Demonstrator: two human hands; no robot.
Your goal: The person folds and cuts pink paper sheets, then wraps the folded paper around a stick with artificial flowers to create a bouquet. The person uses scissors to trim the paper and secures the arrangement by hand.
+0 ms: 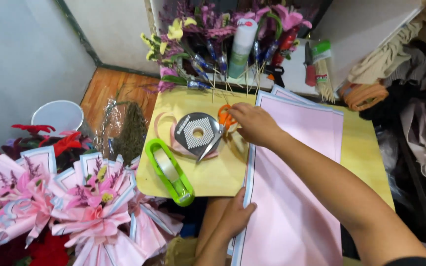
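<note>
My right hand [253,123] reaches across the yellow table [223,172] and closes on the orange handles of a pair of scissors [220,129], whose blades lie over a round spool of pearl-dotted ribbon [196,132]. My left hand [232,216] presses flat on the near left edge of a stack of pink wrapping paper sheets [297,187] with dark and white borders. The paper covers the table's right half and hangs over its near edge.
A green tape dispenser [170,172] lies at the table's near left. Artificial flowers [213,34], a spray can [241,47] and wooden skewers [325,81] stand at the back. Wrapped pink bouquets [75,207] and a white bucket [57,116] sit left; rolls and cloth [420,74] crowd the right.
</note>
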